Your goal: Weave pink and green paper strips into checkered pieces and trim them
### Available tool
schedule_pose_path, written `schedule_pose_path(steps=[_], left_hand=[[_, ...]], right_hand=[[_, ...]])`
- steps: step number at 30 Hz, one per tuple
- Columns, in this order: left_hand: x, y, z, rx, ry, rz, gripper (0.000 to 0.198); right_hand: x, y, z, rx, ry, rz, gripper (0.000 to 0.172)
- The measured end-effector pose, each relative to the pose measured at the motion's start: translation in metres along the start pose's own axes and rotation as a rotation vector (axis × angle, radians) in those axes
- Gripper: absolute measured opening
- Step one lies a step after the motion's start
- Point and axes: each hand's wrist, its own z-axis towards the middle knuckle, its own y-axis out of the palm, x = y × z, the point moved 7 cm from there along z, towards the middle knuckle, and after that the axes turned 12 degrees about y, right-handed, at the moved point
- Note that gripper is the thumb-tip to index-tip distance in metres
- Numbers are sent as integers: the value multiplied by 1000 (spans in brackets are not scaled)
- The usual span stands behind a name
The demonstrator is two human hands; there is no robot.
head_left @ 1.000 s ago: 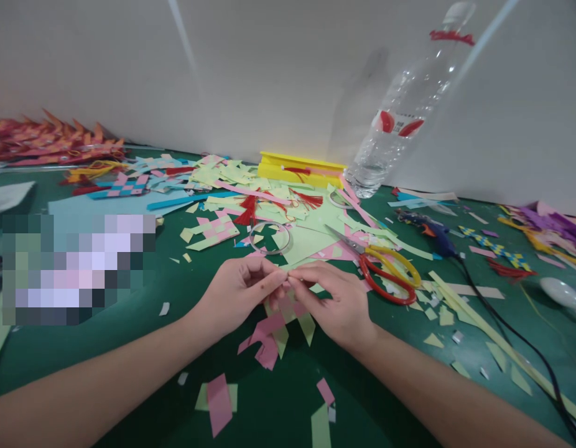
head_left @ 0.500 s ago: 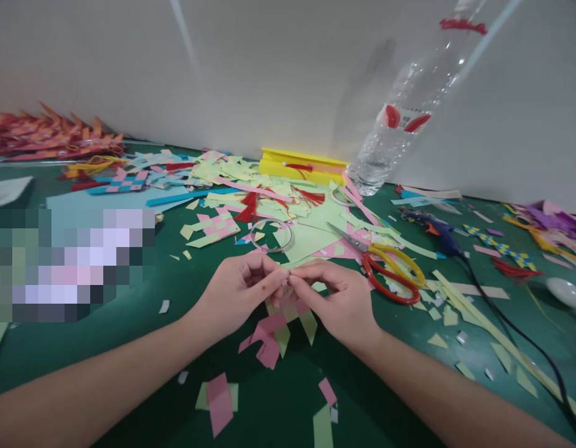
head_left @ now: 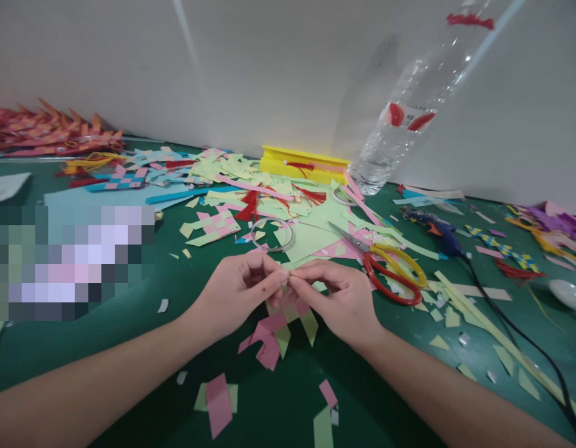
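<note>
My left hand (head_left: pixel 248 286) and my right hand (head_left: pixel 337 295) meet fingertip to fingertip at the centre of the view. Both are closed in a pinch, thumb against forefinger, on something too small to make out. Just below the fingers is a woven paper piece (head_left: pixel 278 323) of pink and pale green strips, its tail ends spread toward me. The fingers hide its upper part, and I cannot tell whether they touch it. Behind the hands lies a clear ring-shaped roll (head_left: pixel 272 234), likely tape. Scissors (head_left: pixel 393 264) with red and yellow handles rest beyond my right hand.
Paper scraps (head_left: pixel 222 165) cover the back of the green table (head_left: pixel 143 354). A plastic bottle (head_left: pixel 395 140) leans by the wall near a yellow folded strip (head_left: pixel 306 165). At right lies a blue glue gun (head_left: pixel 440 233) with a black cord. Orange-red paper pieces (head_left: pixel 50 134) are heaped far left.
Both hands keep the same pinch in nearly the same place. The view has shifted very slightly; nothing on the table has visibly moved.
</note>
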Motion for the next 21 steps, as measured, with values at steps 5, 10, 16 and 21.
schedule_pose_path(steps=[5, 10, 16, 21], left_hand=[[1, 0, 0, -6, -1, -1, 23], [0, -1, 0, -1, -12, -1, 24], [0, 0, 0, 1, -4, -61, 23], [-2, 0, -1, 0, -20, -64, 23]], right_hand=[[1, 0, 0, -11, 12, -2, 8], [0, 1, 1, -34, 5, 17, 9], [1, 1, 2, -40, 5, 28, 9], [1, 1, 1, -33, -8, 22, 9]])
